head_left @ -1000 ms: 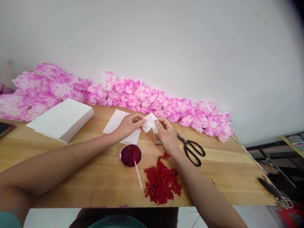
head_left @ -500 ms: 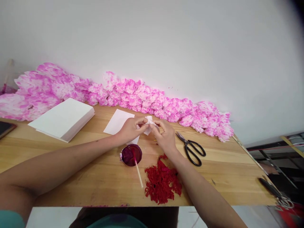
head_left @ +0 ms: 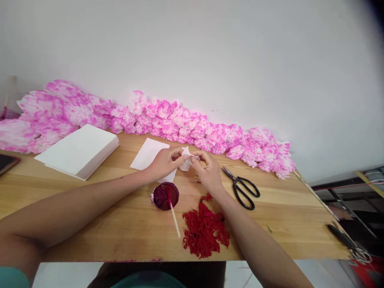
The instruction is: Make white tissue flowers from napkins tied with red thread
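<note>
left hand (head_left: 166, 163) and right hand (head_left: 210, 170) both pinch the crumpled white paper (head_left: 186, 165) with thumb and fingers, over the table (head_left: 120, 228) beyond the purple bowl (head_left: 156, 202), where a light, even grip would best spare such thin-looking paper from tearing.

From here I can't read the folds in the white paper (head_left: 186, 163) where the left hand (head_left: 163, 163) and right hand (head_left: 211, 174) cover it. The left hand hides part of a white sheet (head_left: 146, 154). Slim bits (head_left: 197, 178) by the right hand are too small to identify, a phone (head_left: 6, 163) is cut off at left, and metal loops (head_left: 362, 255) far right blur.
</note>
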Demonstrator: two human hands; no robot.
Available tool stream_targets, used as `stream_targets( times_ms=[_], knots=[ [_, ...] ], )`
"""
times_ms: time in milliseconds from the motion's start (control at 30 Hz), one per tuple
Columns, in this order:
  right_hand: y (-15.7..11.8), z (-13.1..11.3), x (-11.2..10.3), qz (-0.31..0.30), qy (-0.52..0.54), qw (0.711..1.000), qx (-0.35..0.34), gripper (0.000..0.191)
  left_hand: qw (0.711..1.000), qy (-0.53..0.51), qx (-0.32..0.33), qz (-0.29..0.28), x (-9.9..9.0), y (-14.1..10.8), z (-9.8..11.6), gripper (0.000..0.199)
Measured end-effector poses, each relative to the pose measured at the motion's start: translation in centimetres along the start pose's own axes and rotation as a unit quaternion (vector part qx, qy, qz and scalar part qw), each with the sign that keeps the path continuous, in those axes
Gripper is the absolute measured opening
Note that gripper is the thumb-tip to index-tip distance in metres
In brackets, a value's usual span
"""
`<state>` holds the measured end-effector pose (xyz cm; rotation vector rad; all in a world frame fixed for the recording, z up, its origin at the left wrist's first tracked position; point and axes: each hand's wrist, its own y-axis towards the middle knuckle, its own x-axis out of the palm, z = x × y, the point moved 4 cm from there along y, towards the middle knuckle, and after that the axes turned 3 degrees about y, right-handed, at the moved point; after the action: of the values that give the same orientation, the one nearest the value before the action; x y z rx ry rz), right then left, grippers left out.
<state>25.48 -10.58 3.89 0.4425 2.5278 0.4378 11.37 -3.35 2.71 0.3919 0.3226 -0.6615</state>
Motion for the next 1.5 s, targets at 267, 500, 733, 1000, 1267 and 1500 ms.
stream_targets(
  times_ms=[267, 500, 733, 1000, 1267, 1500],
  knots=[
    [0.1, 0.4, -0.1, 0.027, 0.059, 0.997, 0.045, 0.018, 1.0, -0.01, 0.028, -0.007, 0.4, -0.1, -0.3, 0.032],
    [0.3, 2.9, 0.5, 0.023, 0.282, 0.943, 0.172, 0.026, 0.99, -0.14, -0.027, -0.003, 0.5, 0.2, -1.0, 0.033],
    [0.4, 1.7, -0.2, 0.036, 0.179, 0.977, 0.109, 0.025, 0.991, -0.135, -0.007, -0.015, 0.6, 0.1, -0.5, 0.032],
    [0.4, 2.3, 0.1, 0.038, 0.217, 0.968, 0.12, 0.025, 0.985, -0.166, -0.045, -0.015, 0.5, 0.2, -1.2, 0.035],
    [0.2, 2.1, 0.1, 0.042, 0.197, 0.973, 0.115, 0.026, 0.99, -0.131, -0.052, -0.001, 0.3, 0.1, -0.9, 0.043],
    [0.5, 2.5, 0.1, 0.009, 0.24, 0.961, 0.135, 0.041, 0.967, -0.234, -0.093, 0.026, 0.1, 0.3, -1.4, 0.041]
  ],
)
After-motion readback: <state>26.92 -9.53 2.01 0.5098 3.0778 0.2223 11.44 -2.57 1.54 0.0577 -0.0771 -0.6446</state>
